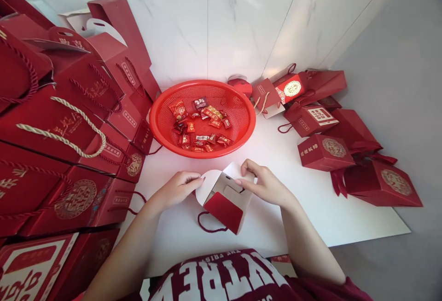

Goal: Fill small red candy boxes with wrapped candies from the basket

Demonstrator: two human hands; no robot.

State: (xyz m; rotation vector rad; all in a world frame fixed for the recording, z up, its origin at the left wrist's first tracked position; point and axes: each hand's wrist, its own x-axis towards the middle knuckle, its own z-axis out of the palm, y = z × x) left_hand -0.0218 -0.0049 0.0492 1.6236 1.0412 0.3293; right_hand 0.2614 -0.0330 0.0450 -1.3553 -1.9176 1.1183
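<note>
Between my hands is a small red gift box (224,211) with a grey-beige inside, its top flaps spread apart and a dark red cord handle looping out at its near side. My left hand (178,189) pinches the rounded white flap on the left. On the other side, my right hand (265,183) grips the right-hand white flap between thumb and fingers. Just beyond the box stands a red plastic basket (157,128) with several wrapped candies (200,128) in it. The underside of the gift box is hidden.
Stacked red gift boxes (79,149) with rope handles fill the left side. Several smaller red boxes (326,151) stand at the right of the white table (276,153). A marbled tile wall (238,25) rises behind the basket, and a grey surface (390,61) borders the right.
</note>
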